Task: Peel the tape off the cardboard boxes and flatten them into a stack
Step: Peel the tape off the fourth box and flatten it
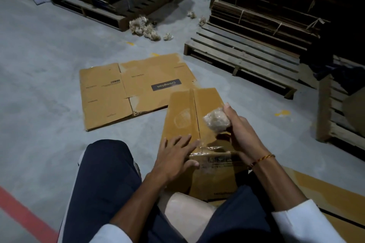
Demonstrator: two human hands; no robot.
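A brown cardboard box stands between my knees, its top flaps meeting at a centre seam. My left hand lies flat on the near left flap, fingers spread. My right hand hovers over the right flap and grips a crumpled ball of clear tape. A remnant of shiny tape clings to the box's near top edge. Beyond the box, a small stack of flattened cardboard boxes lies on the grey floor, printed side up.
Wooden pallets with bundled flat cardboard stand at the right and back. Balls of peeled tape lie on the floor by the far pallet. Another flat cardboard sheet lies under my right side. A red floor line runs at lower left.
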